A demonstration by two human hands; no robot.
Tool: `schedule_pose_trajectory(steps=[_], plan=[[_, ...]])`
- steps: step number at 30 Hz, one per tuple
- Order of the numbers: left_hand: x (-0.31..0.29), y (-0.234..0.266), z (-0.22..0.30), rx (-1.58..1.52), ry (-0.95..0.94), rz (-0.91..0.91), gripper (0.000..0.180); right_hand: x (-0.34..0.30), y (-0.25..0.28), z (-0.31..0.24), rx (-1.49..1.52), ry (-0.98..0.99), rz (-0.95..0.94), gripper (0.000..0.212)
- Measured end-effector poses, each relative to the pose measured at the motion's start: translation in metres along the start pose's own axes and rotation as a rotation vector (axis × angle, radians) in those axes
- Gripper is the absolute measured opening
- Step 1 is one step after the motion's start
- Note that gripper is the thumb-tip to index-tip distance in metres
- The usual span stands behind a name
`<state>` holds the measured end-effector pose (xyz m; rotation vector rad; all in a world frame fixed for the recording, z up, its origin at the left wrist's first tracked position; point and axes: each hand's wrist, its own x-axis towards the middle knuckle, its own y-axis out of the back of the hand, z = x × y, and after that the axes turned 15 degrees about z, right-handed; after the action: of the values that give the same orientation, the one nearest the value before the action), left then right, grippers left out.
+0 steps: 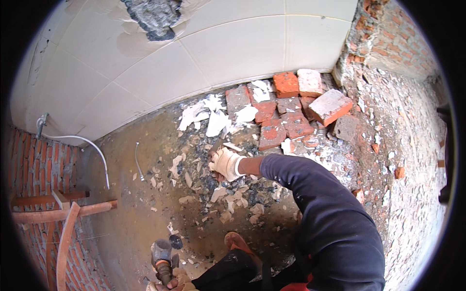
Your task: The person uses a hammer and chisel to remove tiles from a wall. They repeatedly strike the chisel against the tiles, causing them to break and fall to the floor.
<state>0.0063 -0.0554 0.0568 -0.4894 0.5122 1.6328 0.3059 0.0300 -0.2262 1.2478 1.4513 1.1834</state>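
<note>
My right hand (226, 164), in a pale work glove, reaches down to the rubble on the floor. Its fingers are curled inward, and whatever they may hold is hidden. Under and around it lie broken cream tile and plaster chips (219, 194) mixed with dark grit. At the lower edge my left hand (178, 281), gloved too, is closed round the brown handle of a hammer (161, 251). The hammer's blunt grey head points away from me, close above the floor.
Several red bricks (286, 85) are piled along the tiled wall (233, 48), beside white plaster pieces (218, 121). A white hose (97, 148) hangs from a wall tap; a short hose (138, 160) lies nearby. Wooden beams (92, 208) jut in at left. My shoe (238, 241) stands near the rubble.
</note>
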Motion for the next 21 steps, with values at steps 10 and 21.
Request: schedule_pose_trajectory(steps=[10,21], plan=[[0.018,0.015,-0.015,-0.46,0.295,-0.461,0.026,-0.107,0.083,0.063,0.534,-0.645,0.056,0.068],[0.004,-0.017,-0.025,-0.748,0.691,-0.362,0.029,-0.147,0.062,0.152,-0.415,-0.599,-0.039,0.04]])
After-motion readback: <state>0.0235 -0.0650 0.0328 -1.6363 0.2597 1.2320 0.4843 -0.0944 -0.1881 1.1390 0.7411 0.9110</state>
